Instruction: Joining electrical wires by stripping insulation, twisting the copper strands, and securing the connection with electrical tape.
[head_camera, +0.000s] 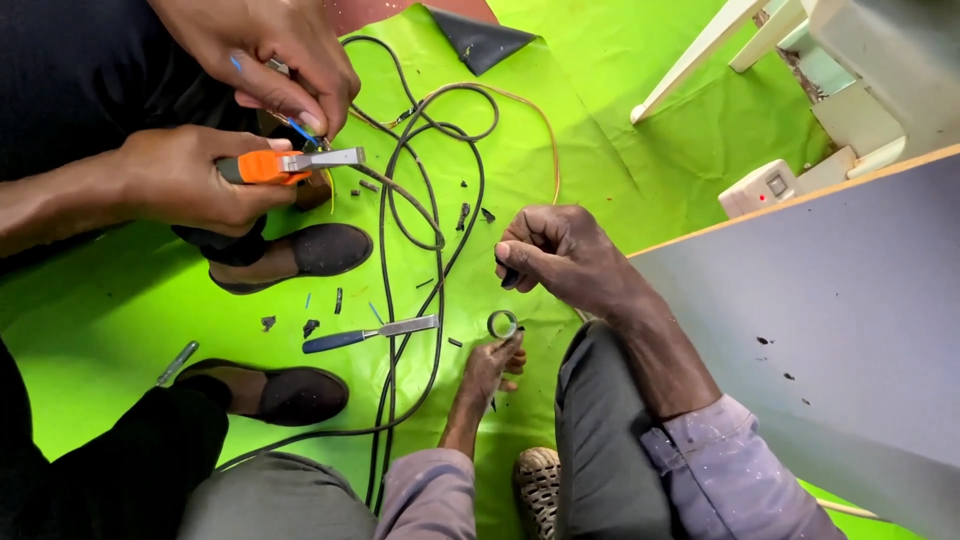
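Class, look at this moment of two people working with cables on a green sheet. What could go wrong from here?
1. The other person's pliers work the wire right beside their fingers; a slip might nick them.
2. The knife lies loose by the shoe and could be stepped on.
3. The black cable loops between both people's feet and might snag.

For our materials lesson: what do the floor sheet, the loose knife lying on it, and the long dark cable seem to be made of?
Floor sheet: bright green, creased and slightly glossy, so probably plastic sheeting or coated paper.
Knife: pale grey reflective blade, likely steel; smooth blue handle, probably plastic.
Cable: matt dark sheath bending in soft loops, likely rubber or flexible plastic; what lies inside is not visible here.
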